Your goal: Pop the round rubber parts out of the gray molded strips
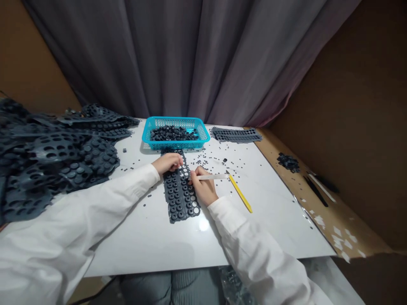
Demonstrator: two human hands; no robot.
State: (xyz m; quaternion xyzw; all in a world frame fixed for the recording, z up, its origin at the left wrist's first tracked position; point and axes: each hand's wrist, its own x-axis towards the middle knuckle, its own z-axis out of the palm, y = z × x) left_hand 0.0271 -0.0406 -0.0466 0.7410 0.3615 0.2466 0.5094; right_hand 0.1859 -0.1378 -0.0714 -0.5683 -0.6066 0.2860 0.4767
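Note:
A dark grey moulded rubber sheet [174,199] with rows of round, ring-shaped pieces lies on the white table in front of me. Along its right side and upper part, several round holes show white through them. My left hand [170,162] is over the sheet's upper part, fingers curled together; whatever they pinch is too small to make out. Close by on the right, my right hand [204,186] grips a slim white pen-like tool [213,176], its working end hidden by the fingers at the sheet. A yellow craft knife [241,193] lies to the right of this hand.
Behind the sheet stands a blue basket [203,139] holding many small dark pieces. A heap of rubber sheets [57,156] fills the left side. Another sheet [237,135] lies back right. Tiny dark discs dot the table [270,220]; a dark pile [288,162] sits on cardboard at right.

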